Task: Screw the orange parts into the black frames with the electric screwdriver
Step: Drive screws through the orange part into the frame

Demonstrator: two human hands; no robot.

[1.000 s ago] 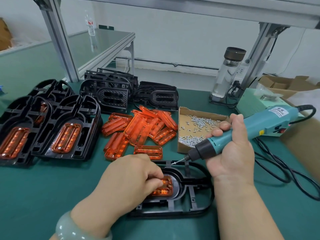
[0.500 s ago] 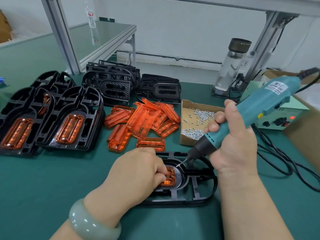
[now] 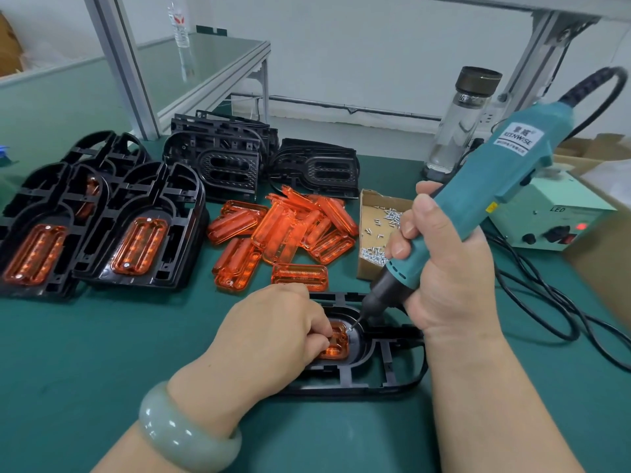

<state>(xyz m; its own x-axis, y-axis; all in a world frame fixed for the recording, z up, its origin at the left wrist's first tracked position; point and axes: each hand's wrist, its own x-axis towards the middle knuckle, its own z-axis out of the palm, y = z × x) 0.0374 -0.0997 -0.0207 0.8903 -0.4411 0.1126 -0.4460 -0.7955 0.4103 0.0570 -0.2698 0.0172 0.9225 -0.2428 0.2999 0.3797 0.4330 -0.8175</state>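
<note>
1. The green bench shows bare mat along its front edge; finished frames crowd the left and the screw box sits to the right
2. The black frame lies flat between both hands
3. The right hand is wrapped round the tilted electric screwdriver
4. The left hand, fingers curled, pins the orange part in the frame
5. The bit tip meets the part's corner, so this looks like screw-driving; next needs steady downward pressure without the part shifting
</note>
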